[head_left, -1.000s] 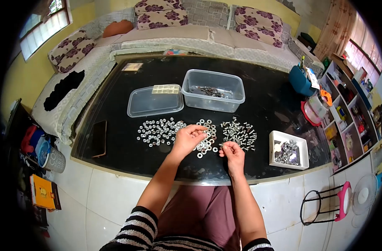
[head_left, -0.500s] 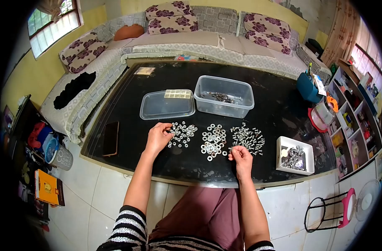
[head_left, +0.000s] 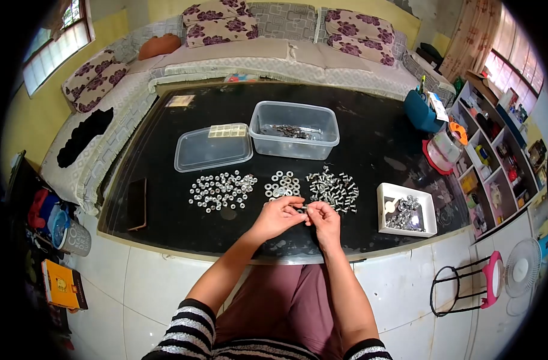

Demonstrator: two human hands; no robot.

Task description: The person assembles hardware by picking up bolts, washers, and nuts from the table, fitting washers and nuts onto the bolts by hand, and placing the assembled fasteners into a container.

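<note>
My left hand (head_left: 278, 217) and my right hand (head_left: 323, 221) meet in front of the washers, fingertips pinched around a small metal piece, apparently a bolt, between them. Whether the left fingers also hold a nut is too small to tell. Flat washers (head_left: 284, 183) lie just beyond my hands. To their left spreads a pile of nuts (head_left: 221, 191), and to their right a pile of short bolts (head_left: 334, 189). A white box (head_left: 431, 217) at the right holds shiny metal pieces.
On the black table (head_left: 364, 138) are a clear plastic tub (head_left: 295, 148) with metal parts, its lid (head_left: 211, 151), a phone (head_left: 137, 204) and a teal holder (head_left: 422, 113). A pink stool (head_left: 493, 279) stands on the floor at the right.
My left hand went out to the nuts, then came back right to meet my right hand, fingertips together. The camera view has shifted too.
</note>
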